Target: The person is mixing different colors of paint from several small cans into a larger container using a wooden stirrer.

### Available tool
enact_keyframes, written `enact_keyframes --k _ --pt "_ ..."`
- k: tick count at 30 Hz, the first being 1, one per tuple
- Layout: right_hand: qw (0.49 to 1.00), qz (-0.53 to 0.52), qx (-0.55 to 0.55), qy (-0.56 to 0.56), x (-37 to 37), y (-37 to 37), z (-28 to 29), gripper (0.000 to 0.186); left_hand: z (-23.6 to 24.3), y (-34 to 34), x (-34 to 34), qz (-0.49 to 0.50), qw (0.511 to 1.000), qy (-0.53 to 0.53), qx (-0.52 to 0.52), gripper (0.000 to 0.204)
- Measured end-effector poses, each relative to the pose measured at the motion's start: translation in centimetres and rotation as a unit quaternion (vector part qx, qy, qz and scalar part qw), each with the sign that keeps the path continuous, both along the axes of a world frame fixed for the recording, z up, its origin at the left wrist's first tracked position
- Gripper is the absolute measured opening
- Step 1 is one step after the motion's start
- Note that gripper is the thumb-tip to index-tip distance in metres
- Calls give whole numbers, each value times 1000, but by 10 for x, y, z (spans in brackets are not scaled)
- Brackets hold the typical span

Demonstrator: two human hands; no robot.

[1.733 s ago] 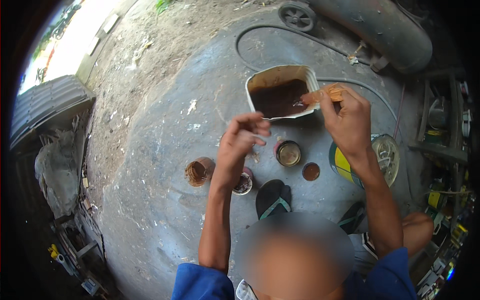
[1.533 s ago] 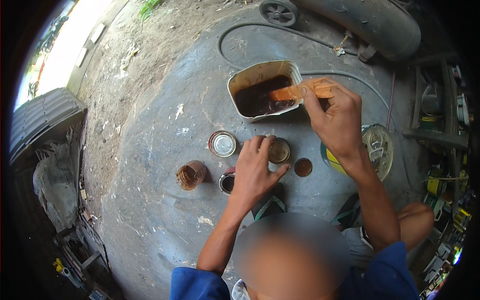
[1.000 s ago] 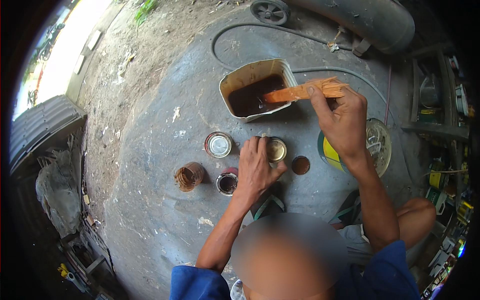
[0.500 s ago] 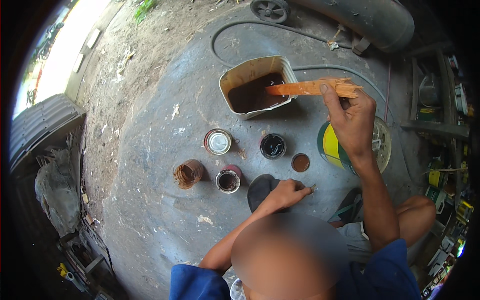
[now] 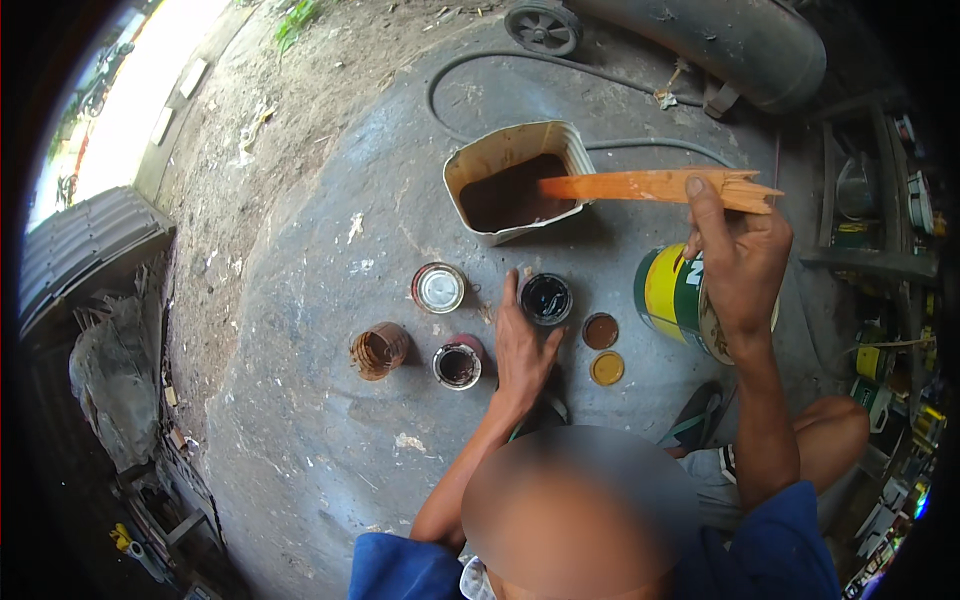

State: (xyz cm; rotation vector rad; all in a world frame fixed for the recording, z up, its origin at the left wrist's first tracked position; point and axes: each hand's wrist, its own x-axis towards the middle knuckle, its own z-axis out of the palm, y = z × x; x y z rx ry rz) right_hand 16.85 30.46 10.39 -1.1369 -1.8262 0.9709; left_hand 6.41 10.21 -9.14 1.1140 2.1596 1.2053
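Observation:
My right hand (image 5: 738,262) grips an orange wooden stick (image 5: 640,184), whose left end dips into brown liquid in a squarish cream container (image 5: 575,150). My left hand (image 5: 525,345) has thumb and index finger spread beside a small can of black liquid (image 5: 547,298); I cannot tell whether they touch it. Around it sit a silver-topped can (image 5: 438,289), a rusty brown tin (image 5: 378,350) and an open red can (image 5: 462,364). Two small lids, one brown (image 5: 600,331) and one yellow (image 5: 606,368), lie flat to the right.
A large yellow-and-green can (image 5: 668,290) lies at the right. A hose (image 5: 650,143) loops past a wheeled dark tank (image 5: 720,45) at the top. Cluttered shelves (image 5: 870,256) line the right edge, corrugated sheeting (image 5: 90,245) the left. Sandals (image 5: 700,412) are below me.
The lid has come off the black can and a yellow lid now lies below the brown one. My left hand returned to that can; my right hand moved rightward with the stick.

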Motion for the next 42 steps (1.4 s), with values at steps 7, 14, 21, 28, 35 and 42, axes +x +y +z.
enact_keyframes --k 7,14,21,28,35,42 --pt "986 -61 -69 140 36 23 13 15 7 1 -14 28 997 -44 60 95" --pt "985 52 -104 126 54 -6 72 22 67 2 -46 57 994 25 86 96" --pt "949 251 182 -50 28 -23 63 16 84 7 -46 20 994 70 80 93" --pt "996 44 -81 15 41 -22 64 18 80 6 -46 35 994 55 87 92" --pt "969 -7 -177 172 74 23 36 23 85 11 -48 70 992 30 96 92" --pt "990 48 -108 79 54 -1 47 25 82 15 -50 59 991 58 109 90"
